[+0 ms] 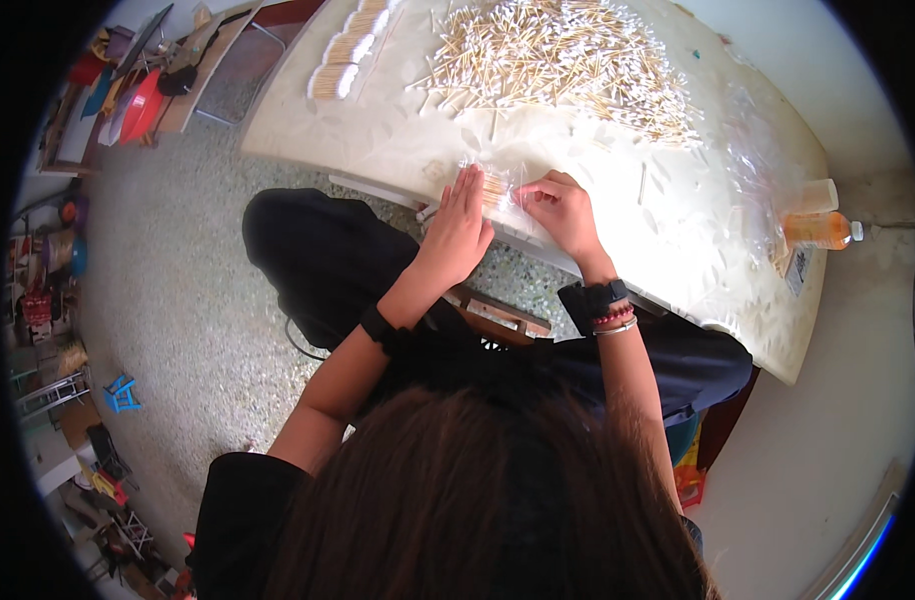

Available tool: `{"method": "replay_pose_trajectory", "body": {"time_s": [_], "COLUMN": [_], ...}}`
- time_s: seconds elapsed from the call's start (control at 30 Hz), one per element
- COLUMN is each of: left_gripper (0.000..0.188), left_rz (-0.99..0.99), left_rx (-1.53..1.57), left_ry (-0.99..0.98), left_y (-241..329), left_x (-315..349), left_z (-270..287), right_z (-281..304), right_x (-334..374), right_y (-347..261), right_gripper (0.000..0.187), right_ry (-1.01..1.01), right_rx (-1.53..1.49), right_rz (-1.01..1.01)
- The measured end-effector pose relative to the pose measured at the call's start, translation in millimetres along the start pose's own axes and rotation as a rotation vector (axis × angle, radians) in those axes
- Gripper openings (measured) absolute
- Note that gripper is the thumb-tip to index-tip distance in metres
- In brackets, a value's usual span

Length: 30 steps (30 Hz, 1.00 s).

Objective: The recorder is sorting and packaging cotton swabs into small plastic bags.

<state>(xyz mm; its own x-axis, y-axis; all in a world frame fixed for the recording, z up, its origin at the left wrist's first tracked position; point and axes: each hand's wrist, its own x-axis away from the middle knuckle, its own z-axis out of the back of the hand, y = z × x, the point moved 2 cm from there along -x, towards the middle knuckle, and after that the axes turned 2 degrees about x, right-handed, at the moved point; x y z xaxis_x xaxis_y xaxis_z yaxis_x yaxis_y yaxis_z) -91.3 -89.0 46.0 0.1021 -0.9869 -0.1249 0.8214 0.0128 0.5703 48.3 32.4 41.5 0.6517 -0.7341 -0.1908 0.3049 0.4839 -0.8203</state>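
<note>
A small clear plastic bag (496,188) with a row of cotton swabs in it lies at the near edge of the table. Flat along its left side rests my left hand (456,235), its fingers stretched out and together. My right hand (566,212) pinches the bag's right end between thumb and fingers. Beyond both hands spreads a large loose heap of cotton swabs (573,65). Several packed bundles of swabs (346,50) stand in a line at the far left of the table. One single cotton swab (644,183) lies apart, right of my right hand.
Crumpled clear plastic bags (756,150) lie on the right of the pale table (678,225). Near them are a bottle of orange drink (820,231) and a whitish cup-like object (820,196). A blue stool (123,393) and clutter stand on the floor at left.
</note>
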Motion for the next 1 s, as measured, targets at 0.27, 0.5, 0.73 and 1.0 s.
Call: {"method": "replay_pose_trajectory", "body": {"time_s": [0.27,0.5,0.73,1.0], "left_gripper": [0.066,0.068,0.070,0.072], "left_rz": [-0.024,-0.044,-0.017,-0.018], "left_rx": [0.030,-0.036,-0.083,-0.109], "left_ry": [0.026,0.008,-0.010,-0.008], "left_y": [1,4,4,5], "left_x": [1,2,3,2], "left_z": [-1,-2,-3,-3], "right_z": [-7,-7,-7,-7], "right_x": [2,4,1,-7], "right_y": [-9,-6,-8,-9], "right_gripper": [0.016,0.014,0.011,0.011], "right_ry": [0.060,0.073,0.029,0.051], "right_rx": [0.162,0.219,0.221,0.295], "right_rz": [0.100,0.193,0.150,0.014]}}
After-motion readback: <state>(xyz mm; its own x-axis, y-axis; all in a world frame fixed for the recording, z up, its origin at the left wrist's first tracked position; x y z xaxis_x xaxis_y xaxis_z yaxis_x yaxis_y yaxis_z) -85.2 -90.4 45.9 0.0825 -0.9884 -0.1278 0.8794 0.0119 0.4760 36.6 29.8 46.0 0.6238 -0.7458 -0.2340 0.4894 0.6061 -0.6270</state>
